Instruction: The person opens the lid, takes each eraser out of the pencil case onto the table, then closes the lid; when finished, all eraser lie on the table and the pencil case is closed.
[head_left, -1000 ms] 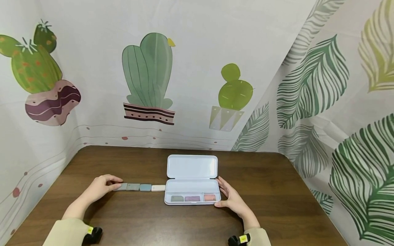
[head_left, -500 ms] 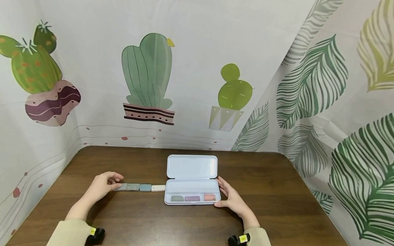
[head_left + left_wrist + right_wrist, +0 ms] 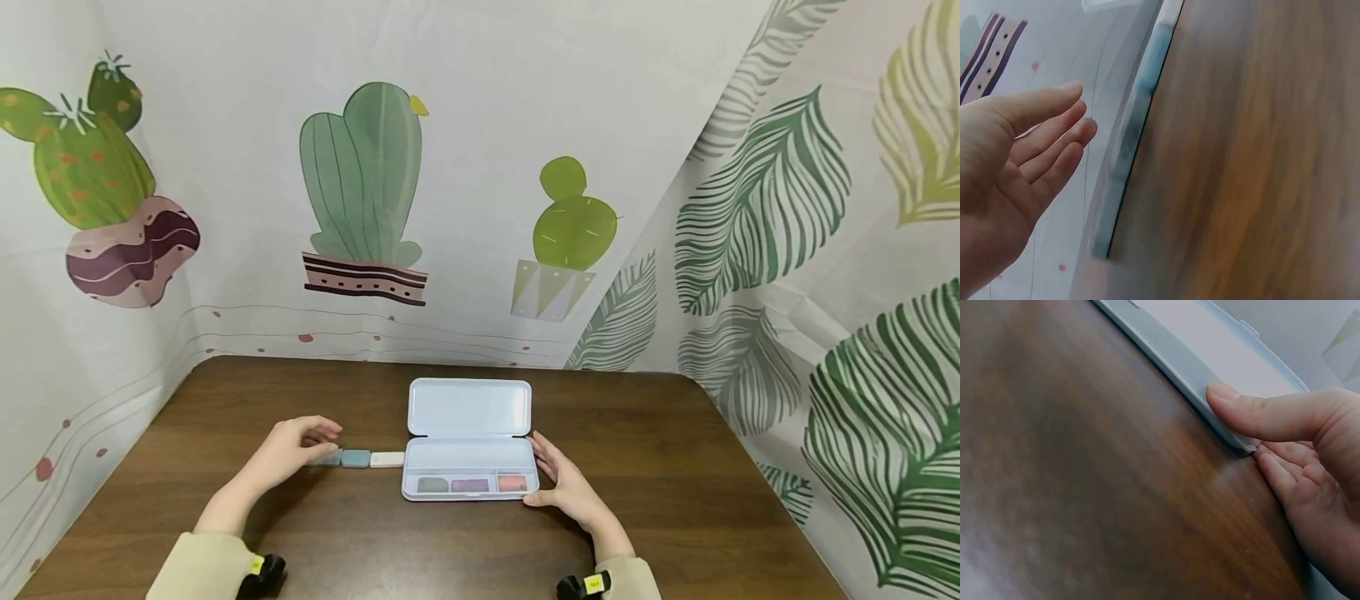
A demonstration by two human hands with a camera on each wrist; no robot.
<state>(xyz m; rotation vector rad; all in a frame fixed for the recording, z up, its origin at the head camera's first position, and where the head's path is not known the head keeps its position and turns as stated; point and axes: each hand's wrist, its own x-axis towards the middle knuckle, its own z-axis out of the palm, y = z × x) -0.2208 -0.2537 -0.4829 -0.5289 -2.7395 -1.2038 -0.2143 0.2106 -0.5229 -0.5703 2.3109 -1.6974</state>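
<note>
A light-blue hinged pencil case [image 3: 450,452] lies with its lid [image 3: 469,407] raised. Fingers and thumb of my right hand [image 3: 564,487] grip the case's right end; the right wrist view shows the thumb [image 3: 1260,415] on its front edge. To the left, small flat blocks form a line: a white block [image 3: 387,459] against the case, then a blue block [image 3: 356,459] and grey ones [image 3: 1132,134]. My left hand [image 3: 288,450] is over the grey blocks, hiding some in the head view. Its fingers are loosely bent and hold nothing.
Inside the case's front compartments sit a grey-green piece [image 3: 432,485], a purple piece [image 3: 470,485] and a pink piece [image 3: 512,482]. The brown wooden table [image 3: 420,550] runs back to a cloth backdrop [image 3: 480,208] printed with cacti and leaves.
My left hand has let go of the row's left end and moved right along it, fingers more bent. The right hand, case and blocks look unmoved.
</note>
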